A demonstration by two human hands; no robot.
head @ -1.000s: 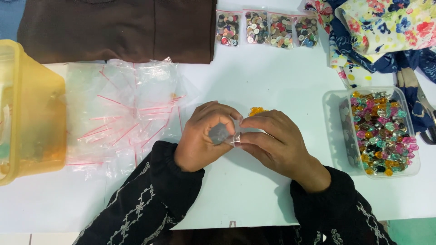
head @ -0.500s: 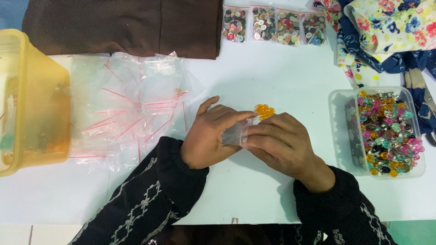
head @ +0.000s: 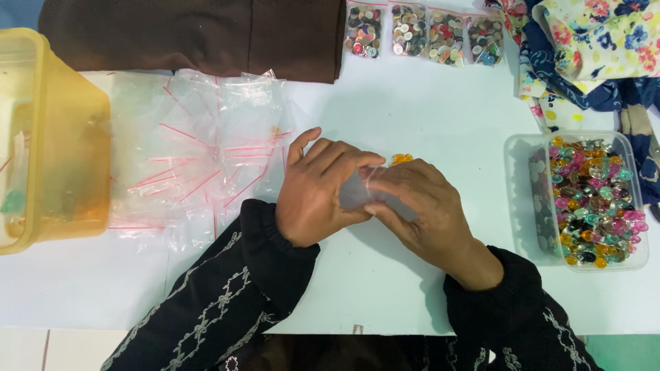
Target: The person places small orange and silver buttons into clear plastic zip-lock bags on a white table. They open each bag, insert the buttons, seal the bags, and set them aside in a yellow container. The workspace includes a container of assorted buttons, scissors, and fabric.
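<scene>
Here both hands pinch one small clear bag.

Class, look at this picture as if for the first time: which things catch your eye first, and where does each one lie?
The eye goes first to the left hand and right hand, meeting at the middle of the white table around a small clear bag. To the right stands a clear tub of bright coloured beads. To the left lies a heap of empty zip bags with red strips, beside a yellow plastic box.
</scene>
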